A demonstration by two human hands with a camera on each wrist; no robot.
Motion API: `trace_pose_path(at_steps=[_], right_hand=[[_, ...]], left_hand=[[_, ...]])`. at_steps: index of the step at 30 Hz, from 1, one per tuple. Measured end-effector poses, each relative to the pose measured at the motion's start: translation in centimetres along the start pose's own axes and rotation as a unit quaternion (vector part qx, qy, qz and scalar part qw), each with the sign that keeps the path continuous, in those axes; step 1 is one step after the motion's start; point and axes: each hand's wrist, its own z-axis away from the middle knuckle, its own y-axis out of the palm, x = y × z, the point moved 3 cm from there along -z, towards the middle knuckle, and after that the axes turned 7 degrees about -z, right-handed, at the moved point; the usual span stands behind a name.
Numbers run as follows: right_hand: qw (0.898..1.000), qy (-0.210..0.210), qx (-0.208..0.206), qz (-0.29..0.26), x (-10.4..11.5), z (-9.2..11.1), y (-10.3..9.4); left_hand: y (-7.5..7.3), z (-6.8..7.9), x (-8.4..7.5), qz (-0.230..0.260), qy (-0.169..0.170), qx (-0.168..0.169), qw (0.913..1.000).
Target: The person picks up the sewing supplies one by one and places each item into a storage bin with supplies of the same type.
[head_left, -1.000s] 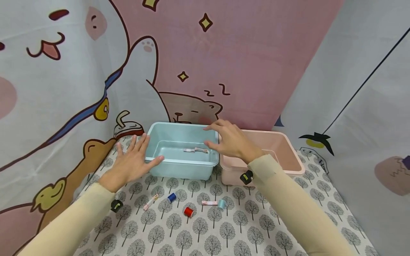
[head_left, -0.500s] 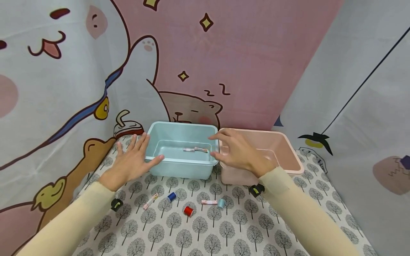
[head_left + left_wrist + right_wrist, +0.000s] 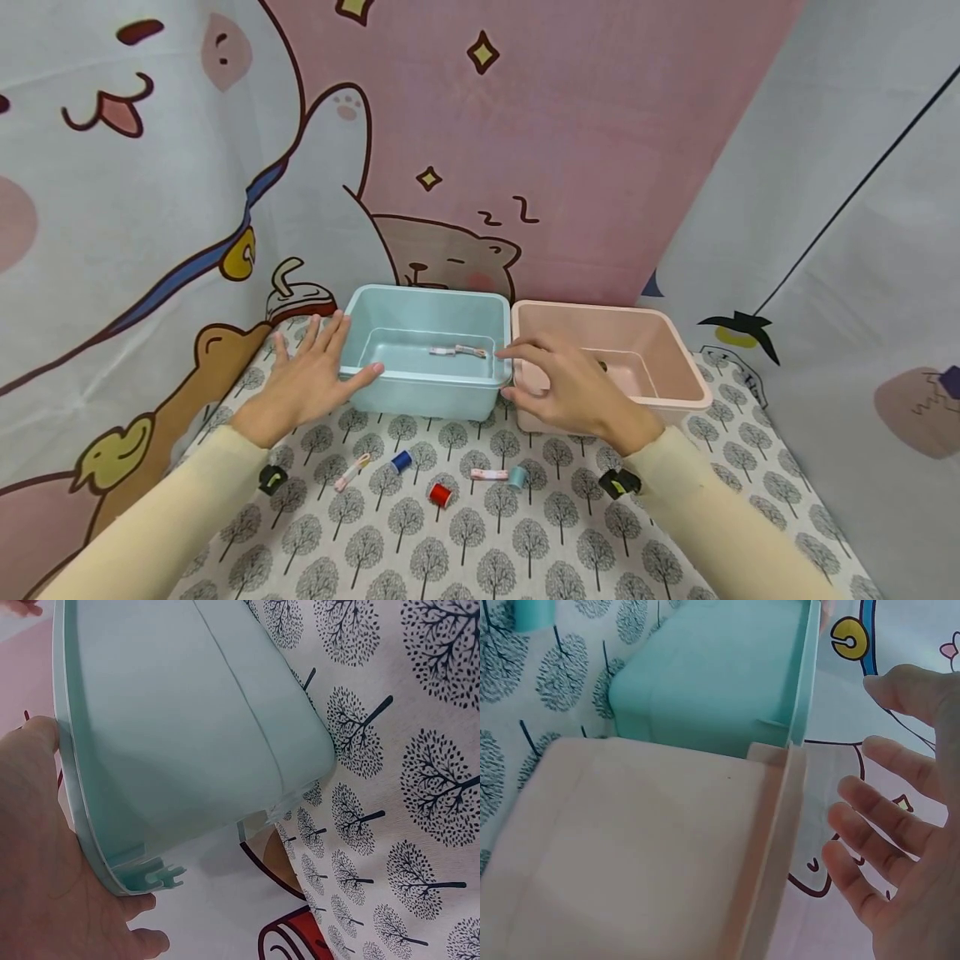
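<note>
You've got a printed fabric backdrop [image 3: 615, 150] hanging behind the table, lightly creased at left. Centre is pink with yellow four-point stars [image 3: 482, 52] and a sleeping brown bear [image 3: 450, 240] under "z" marks. Left side: big white cartoon animal, blue collar [image 3: 197, 271], yellow bell [image 3: 239, 257]; yellow-green duck [image 3: 116, 458] lower down. Right side goes pale grey-white, crossed by a dark diagonal line [image 3: 862, 185]; black shape [image 3: 742, 325] at its foot, maybe a hat, hard to tell. Your tablecloth [image 3: 468, 575] is off-white, grey tree print. Light's soft, even.
</note>
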Motion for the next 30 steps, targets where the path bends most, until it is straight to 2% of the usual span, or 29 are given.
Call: trace_pose_path(at_steps=[8, 13, 19, 30], right_hand=[[0.999, -0.037, -0.012, -0.014, 0.4, 1.9, 0.5], [0.998, -0.053, -0.013, -0.010, 0.6, 3.2, 0.9], [0.996, -0.090, -0.023, -0.004, 0.7, 4.5, 1.6], [0.997, -0.075, 0.032, -0.003, 0.2, 7.0, 3.1]], left_hand=[[0.0, 0.0, 0.0, 0.000, 0.000, 0.001, 1.0000], [-0.1, 0.0, -0.1, 0.001, -0.001, 0.002, 1.0000], [-0.2, 0.0, -0.1, 0.003, -0.001, 0.004, 1.0000], [-0.1, 0.0, 0.0, 0.004, -0.001, 0.005, 1.0000]])
